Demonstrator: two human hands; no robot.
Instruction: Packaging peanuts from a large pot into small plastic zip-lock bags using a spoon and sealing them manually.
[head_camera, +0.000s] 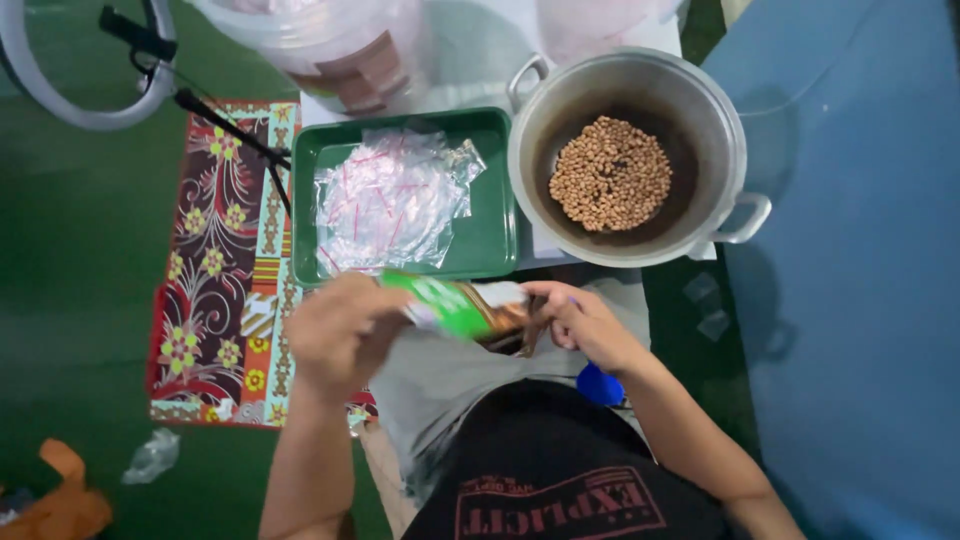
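Observation:
My left hand and my right hand together hold a green, white and brown packet just above my lap. The left hand grips its green end, the right hand pinches the brown end. Beyond the packet lies a green tray with a heap of clear plastic bags in it. To the right of the tray stands a large metal pot with a mound of brown peanuts at its bottom.
A patterned red mat lies on the green floor at left. Clear plastic tubs stand behind the tray. A blue object sits by my right wrist. A blue surface fills the right side. Orange plastic lies bottom left.

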